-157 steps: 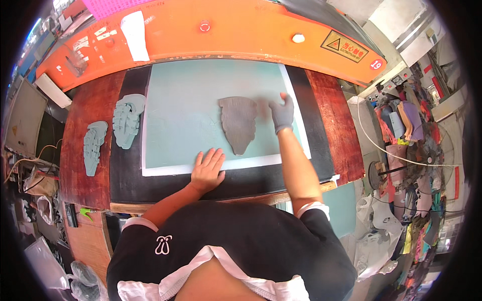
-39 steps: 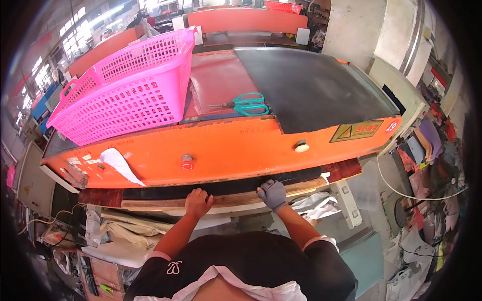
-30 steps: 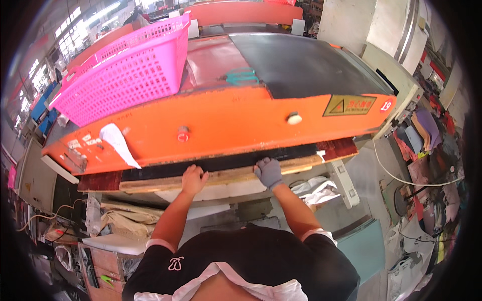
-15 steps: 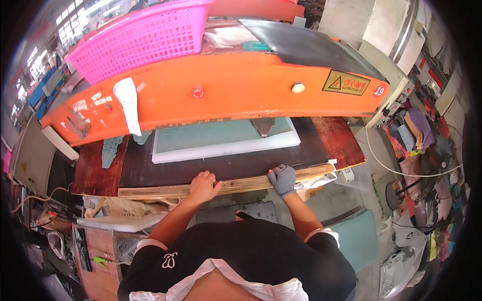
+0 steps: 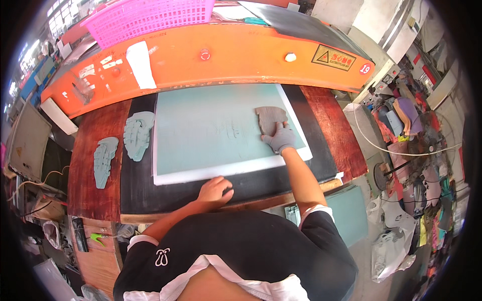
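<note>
evidently, the tapered brown-grey block (image 5: 269, 116) lies on the right side of the pale green slab (image 5: 201, 113) — probably stiff, modestly heavy, best held by its edges. the gloved right hand (image 5: 281, 138) spreads its fingers over the lower end, unclosed — the left hand (image 5: 215, 192), half curled, holds nothing visible near the black board (image 5: 261, 185).

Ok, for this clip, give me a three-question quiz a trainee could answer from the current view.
1. Which hand is on the gray-brown shaped piece?
2. True or false: both green cut-outs lie to the left of the pale green sheet.
3. Fill in the color: the pink basket sits on top of the ____ machine.

Key: 1. The gloved right hand. 2. True. 3. Orange.
</note>
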Tool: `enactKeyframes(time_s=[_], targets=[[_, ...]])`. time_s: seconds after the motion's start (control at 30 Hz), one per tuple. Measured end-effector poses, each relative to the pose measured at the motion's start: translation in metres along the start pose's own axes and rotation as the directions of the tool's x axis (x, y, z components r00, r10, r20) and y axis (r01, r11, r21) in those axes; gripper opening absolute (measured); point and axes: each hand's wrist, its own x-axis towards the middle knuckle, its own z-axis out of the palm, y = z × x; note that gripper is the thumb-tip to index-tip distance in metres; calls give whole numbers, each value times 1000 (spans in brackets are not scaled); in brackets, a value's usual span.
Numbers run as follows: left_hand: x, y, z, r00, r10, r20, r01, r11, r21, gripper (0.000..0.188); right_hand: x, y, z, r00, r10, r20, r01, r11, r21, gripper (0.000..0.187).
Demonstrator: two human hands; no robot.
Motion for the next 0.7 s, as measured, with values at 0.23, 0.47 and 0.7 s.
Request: enactKeyframes(time_s=[0.23, 0.47, 0.7], targets=[[28, -18, 17, 989, 116, -88, -56, 861, 506, 59, -44, -7, -8, 995, 78, 61, -76, 997, -27, 93], [-18, -1, 34, 994, -19, 109, -40, 857, 513, 71, -88, 21, 7, 995, -29, -92, 35, 997, 68, 88], [-28, 10, 35, 994, -38, 103, -30, 808, 589, 70, -69, 103, -8, 988, -66, 140, -120, 253, 960, 73]])
